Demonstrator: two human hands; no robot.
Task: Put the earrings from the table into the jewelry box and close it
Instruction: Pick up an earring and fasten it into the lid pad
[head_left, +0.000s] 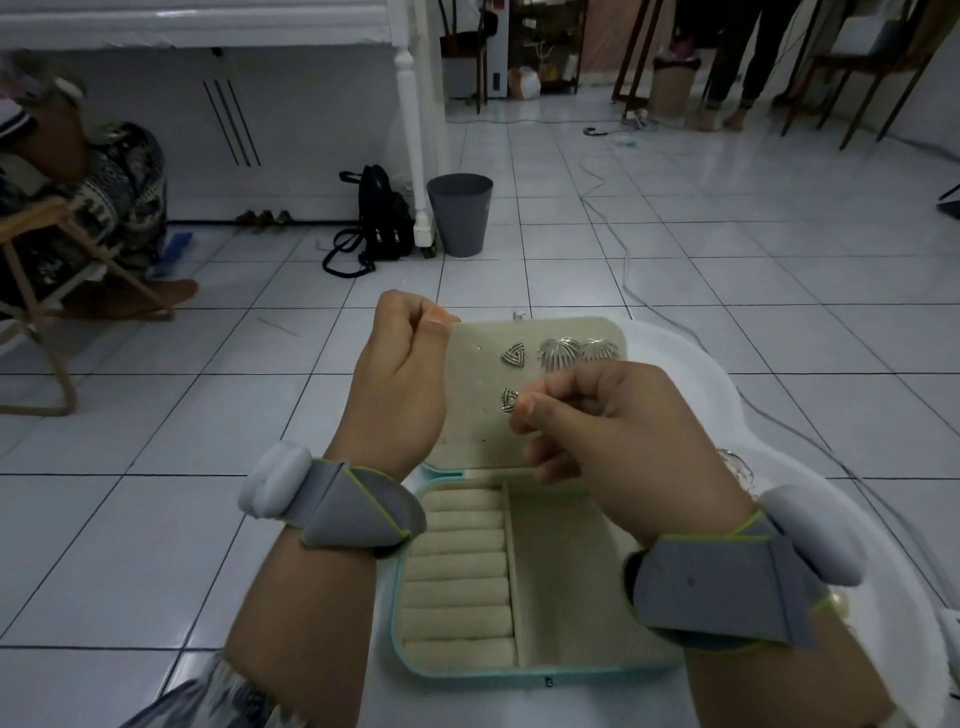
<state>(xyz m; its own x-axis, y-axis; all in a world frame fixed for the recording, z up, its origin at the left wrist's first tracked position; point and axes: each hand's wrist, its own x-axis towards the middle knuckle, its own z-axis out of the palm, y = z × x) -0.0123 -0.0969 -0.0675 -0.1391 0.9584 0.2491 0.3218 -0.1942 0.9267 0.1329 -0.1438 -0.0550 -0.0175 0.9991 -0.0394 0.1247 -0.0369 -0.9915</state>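
Note:
An open teal jewelry box (410, 597) with a beige lining lies on a white table (857, 525). Its beige earring panel (467, 415) stands upright. My left hand (400, 384) pinches the panel's top left corner. A triangular silver earring (514, 355) and two fan-shaped silver earrings (558, 351) are pinned on the panel. My right hand (613, 431) pinches a second triangular earring (508, 401) against the panel, below the first. A bit of metal jewelry (737, 467) shows on the table behind my right wrist.
The box base holds ring rolls (457, 566) on the left and an open compartment (566, 577) on the right. On the tiled floor beyond are a grey bin (460, 215), a black backpack (376, 218), cables, a seated person at left and a standing person's legs at far right.

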